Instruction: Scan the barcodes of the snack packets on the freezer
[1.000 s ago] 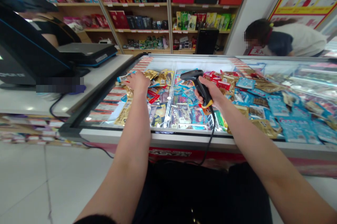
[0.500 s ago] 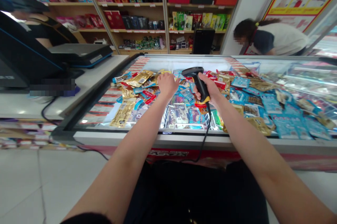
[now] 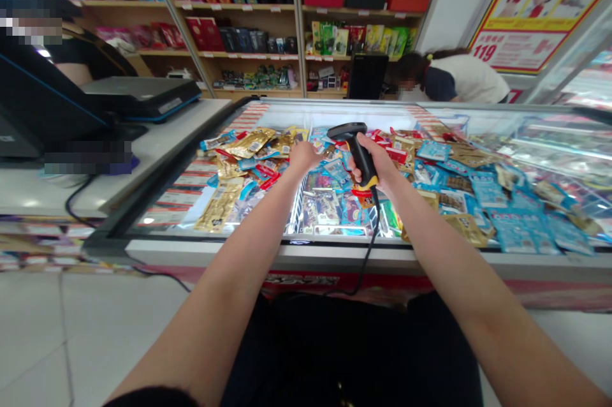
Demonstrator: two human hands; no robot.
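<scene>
My right hand (image 3: 375,164) grips a black handheld barcode scanner (image 3: 356,148) with a yellow collar, its head pointing forward and left over the goods. Its black cable (image 3: 370,254) hangs down past the freezer's front edge. My left hand (image 3: 306,155) lies low over a heap of foil snack packets (image 3: 251,142), close to the scanner, and holds nothing I can see. Gold packets (image 3: 220,206) lie to the left, and blue packets (image 3: 521,231) spread out to the right. A glass-topped chest freezer (image 3: 287,254) bears them all.
A white counter (image 3: 148,145) on the left carries a dark till screen (image 3: 43,97) and a flat grey device (image 3: 143,91). Behind the freezer stand wooden shelves of boxes and bottles (image 3: 248,30). A person (image 3: 459,78) bends at the back right. Tiled floor (image 3: 109,330) lies below.
My left hand has moved right across the packets, nearer the scanner, uncovering gold packets. The person at the back right has moved further off. The right hand still has the scanner.
</scene>
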